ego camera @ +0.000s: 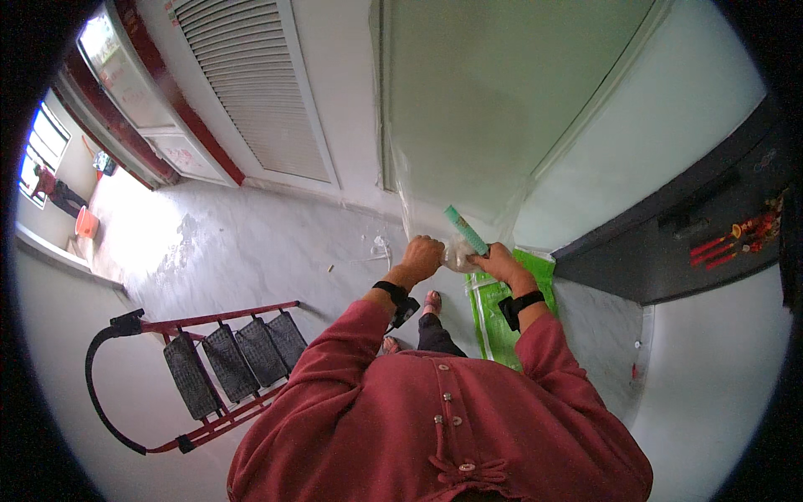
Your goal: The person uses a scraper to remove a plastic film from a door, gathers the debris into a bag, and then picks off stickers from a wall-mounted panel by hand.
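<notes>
A sheet of clear plastic film (401,182) hangs in front of the pale green door panel and gathers into a bunch (457,256) between my two hands. My left hand (421,257) is closed on the left side of the film. On the other side, my right hand (500,262) grips the bunched film together with a teal, patterned stick-like object (466,230), which points up and to the left. What kind of object it is, I cannot tell. Its lower end is hidden in my fingers.
A green printed bag (492,314) lies on the floor under my right arm. At left stands a red-framed stepladder (238,357) with black treads. A white cord (381,248) lies near the wall. A dark shelf (627,251) is at right. Far left, a person (58,188) stands near an orange bucket (86,223).
</notes>
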The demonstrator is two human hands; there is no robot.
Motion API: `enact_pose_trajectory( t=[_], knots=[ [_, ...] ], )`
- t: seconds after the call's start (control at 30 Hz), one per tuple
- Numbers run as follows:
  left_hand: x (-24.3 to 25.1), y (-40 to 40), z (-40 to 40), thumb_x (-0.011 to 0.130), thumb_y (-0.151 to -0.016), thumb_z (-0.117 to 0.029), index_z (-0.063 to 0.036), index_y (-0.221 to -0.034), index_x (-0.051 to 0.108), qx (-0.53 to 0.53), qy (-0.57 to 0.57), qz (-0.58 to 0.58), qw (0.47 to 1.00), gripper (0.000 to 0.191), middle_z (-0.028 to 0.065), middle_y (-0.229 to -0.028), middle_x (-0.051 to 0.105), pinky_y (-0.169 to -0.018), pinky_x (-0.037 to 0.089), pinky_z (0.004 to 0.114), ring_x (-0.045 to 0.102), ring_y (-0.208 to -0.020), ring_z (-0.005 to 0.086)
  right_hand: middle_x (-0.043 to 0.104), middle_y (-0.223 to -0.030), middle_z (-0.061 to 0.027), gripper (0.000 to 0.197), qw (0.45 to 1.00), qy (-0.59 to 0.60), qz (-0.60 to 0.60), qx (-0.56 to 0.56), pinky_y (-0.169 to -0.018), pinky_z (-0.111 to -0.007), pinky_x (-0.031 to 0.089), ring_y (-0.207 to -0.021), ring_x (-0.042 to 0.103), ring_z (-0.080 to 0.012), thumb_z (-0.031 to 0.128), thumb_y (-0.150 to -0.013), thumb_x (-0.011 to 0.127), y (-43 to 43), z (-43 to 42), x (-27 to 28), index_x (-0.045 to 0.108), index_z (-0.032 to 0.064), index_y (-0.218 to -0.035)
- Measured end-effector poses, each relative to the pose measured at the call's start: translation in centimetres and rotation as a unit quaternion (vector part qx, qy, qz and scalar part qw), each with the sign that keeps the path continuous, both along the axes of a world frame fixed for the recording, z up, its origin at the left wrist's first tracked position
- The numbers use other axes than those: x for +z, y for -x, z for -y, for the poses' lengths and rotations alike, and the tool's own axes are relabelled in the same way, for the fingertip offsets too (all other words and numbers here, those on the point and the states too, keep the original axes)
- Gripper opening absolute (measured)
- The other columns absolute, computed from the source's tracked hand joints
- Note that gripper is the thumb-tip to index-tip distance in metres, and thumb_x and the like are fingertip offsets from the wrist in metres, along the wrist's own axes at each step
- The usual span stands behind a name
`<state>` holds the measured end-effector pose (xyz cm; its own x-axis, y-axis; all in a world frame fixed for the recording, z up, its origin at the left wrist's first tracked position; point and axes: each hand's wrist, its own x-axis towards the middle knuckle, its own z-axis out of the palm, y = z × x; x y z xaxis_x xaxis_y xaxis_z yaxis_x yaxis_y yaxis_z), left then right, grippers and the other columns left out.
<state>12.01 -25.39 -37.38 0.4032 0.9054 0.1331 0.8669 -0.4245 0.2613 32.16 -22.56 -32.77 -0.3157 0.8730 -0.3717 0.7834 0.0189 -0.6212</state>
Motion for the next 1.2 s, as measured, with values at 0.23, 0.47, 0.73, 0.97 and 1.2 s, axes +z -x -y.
enact_pose_trajectory(
  t=[0.23, 0.47, 0.73, 0.97, 1.2],
  knots=[
    [-1.7, 0.1, 4.3, 0.052, -0.069, -0.018, -0.0085, -0.069, 0.056, 0.013, 0.026, -0.005, 1.000, 0.010, 0.0093, -0.071, 0.059, -0.068, 0.042, 0.037, 0.056, -0.074, 0.0267, 0.057, -0.063, -0.0117, 0.038, 0.999, 0.018, 0.030, 0.016, -0.054, -0.034, 0.042, -0.057, 0.052, -0.0192, 0.034, -0.070, 0.065, 0.4, 4.0, -1.6, 0.059, -0.0029, -0.079],
    [-3.1, 0.8, 9.9, 0.052, -0.070, -0.018, -0.0090, -0.070, 0.056, -0.018, 0.093, -0.012, 0.995, 0.010, 0.0086, -0.074, 0.059, -0.070, 0.041, 0.037, 0.055, -0.078, 0.0256, 0.059, -0.069, -0.0169, 0.038, 0.999, 0.011, -0.008, 0.036, -0.060, -0.036, 0.044, -0.063, 0.057, -0.0278, 0.034, -0.069, 0.066, 0.3, 9.6, -4.2, 0.061, -0.0009, -0.083],
    [-1.6, 1.4, 11.3, 0.055, -0.068, -0.016, -0.0071, -0.074, 0.054, -0.056, 0.114, -0.025, 0.992, 0.010, 0.0093, -0.076, 0.056, -0.071, 0.041, 0.038, 0.054, -0.081, 0.0281, 0.057, -0.064, -0.0145, 0.043, 0.996, 0.074, 0.024, 0.048, -0.056, -0.036, 0.042, -0.058, 0.054, -0.0239, 0.038, -0.067, 0.067, 1.0, 10.4, -1.1, 0.058, -0.0030, -0.077],
    [5.7, 1.2, 9.5, 0.066, -0.062, -0.011, -0.0079, -0.109, 0.049, 0.009, 0.039, 0.224, 0.974, 0.050, 0.0129, -0.103, 0.053, -0.073, 0.044, 0.038, 0.054, -0.088, 0.0315, 0.061, -0.073, -0.0082, 0.032, 0.985, 0.144, -0.073, -0.052, -0.060, -0.030, 0.044, -0.065, 0.055, -0.0148, 0.024, -0.067, 0.070, -0.1, 8.7, -2.8, 0.060, -0.0010, -0.085],
    [3.1, 1.8, 7.9, 0.068, -0.061, -0.010, -0.0056, -0.107, 0.053, 0.057, 0.208, 0.369, 0.904, 0.049, 0.0149, -0.090, 0.060, -0.071, 0.047, 0.032, 0.059, -0.083, 0.0283, 0.060, -0.075, -0.0131, 0.034, 0.975, 0.023, -0.144, -0.167, -0.062, -0.033, 0.045, -0.065, 0.058, -0.0210, 0.030, -0.070, 0.066, 0.9, 6.9, 5.8, 0.060, 0.0002, -0.084]
  ],
)
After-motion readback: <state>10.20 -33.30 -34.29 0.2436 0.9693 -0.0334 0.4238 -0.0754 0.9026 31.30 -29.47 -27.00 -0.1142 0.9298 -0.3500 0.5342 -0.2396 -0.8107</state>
